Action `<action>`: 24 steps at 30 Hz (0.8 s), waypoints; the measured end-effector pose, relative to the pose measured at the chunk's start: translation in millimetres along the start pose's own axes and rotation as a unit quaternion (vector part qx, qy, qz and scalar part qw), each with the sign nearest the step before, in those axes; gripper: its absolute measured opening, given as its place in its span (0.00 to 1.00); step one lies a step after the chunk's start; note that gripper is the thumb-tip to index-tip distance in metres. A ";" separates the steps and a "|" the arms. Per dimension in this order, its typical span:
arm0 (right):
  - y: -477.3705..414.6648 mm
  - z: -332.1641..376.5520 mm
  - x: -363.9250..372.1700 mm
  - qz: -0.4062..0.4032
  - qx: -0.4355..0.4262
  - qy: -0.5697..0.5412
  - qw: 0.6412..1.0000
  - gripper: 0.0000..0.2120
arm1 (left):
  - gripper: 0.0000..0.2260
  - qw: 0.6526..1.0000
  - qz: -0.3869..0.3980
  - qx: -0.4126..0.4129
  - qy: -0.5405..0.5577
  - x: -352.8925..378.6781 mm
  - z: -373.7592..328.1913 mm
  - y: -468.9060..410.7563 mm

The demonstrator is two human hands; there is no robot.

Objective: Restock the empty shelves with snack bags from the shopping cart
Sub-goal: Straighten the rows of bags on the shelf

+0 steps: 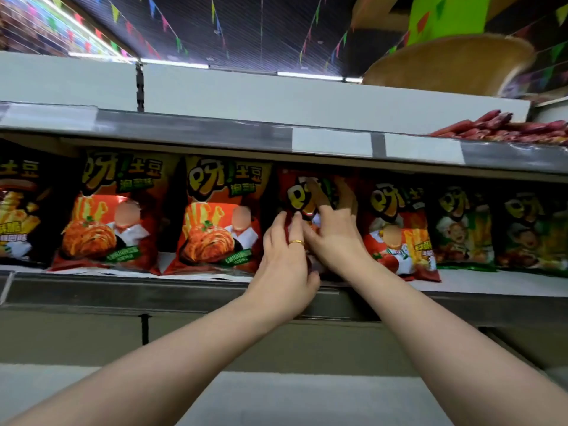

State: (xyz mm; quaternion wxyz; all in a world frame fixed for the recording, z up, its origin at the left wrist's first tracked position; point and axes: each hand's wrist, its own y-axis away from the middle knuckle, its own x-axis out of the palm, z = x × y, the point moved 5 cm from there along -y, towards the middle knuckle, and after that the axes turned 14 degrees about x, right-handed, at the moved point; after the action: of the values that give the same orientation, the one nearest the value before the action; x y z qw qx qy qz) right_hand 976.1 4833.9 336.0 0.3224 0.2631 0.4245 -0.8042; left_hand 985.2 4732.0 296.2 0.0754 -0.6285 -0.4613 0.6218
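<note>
1. Red foil sits mid-feed: a red snack bag point(299, 195) stands upright on the shelf point(184, 290), slotted into the row of bags, with its top under the lip of the upper shelf point(199, 130).
2. I see the left hand point(284, 265) on that bag's left edge. Its fingers point(276, 229) are curled round the edge and clamped on it, with the thumb low by the bag's bottom corner. A gold ring point(297, 242) sits on one finger.
3. The right hand point(333, 235) covers the bag's lower front and touches the left hand. Its fingers are bent onto the foil and clamped on it too, and one reaches up across the yellow logo.
4. Just left of the bag stand two orange bags point(215, 219), side by side and upright. Further left is a dark bag point(18, 210), cut off by the edge of my feed.
5. Just right of the bag stands a red-and-white bag point(399, 229), with two green bags point(461, 229) beyond it.
6. Above the bag, the upper shelf's front edge carries white label strips point(332, 142). Up and well to the right of the bag, red packets point(507, 127) lie flat on the upper shelf.
7. High above the bag, coloured bunting point(215, 13) hangs under a dark ceiling.
</note>
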 end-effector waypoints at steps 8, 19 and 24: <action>-12.1 -0.2 7.7 0.053 -0.018 0.066 0.996 0.25 | 0.41 0.995 -0.010 -0.103 -0.012 11.8 5.6 -5.9; 5.3 -43.9 -48.8 -0.125 -0.060 0.052 0.989 0.24 | 0.37 0.997 -0.016 -0.053 -0.053 5.6 -17.5 -21.4; -9.4 -72.5 -55.0 -0.084 0.032 0.160 0.983 0.21 | 0.33 0.987 -0.003 -0.053 -0.149 10.9 -27.0 -36.9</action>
State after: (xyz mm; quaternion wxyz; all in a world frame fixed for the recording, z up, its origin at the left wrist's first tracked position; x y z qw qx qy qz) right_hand 1016.0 4916.0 342.9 0.1728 0.3618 0.4648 -0.7894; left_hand 988.0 4773.0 318.9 -0.0257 -0.5304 -0.5018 0.6828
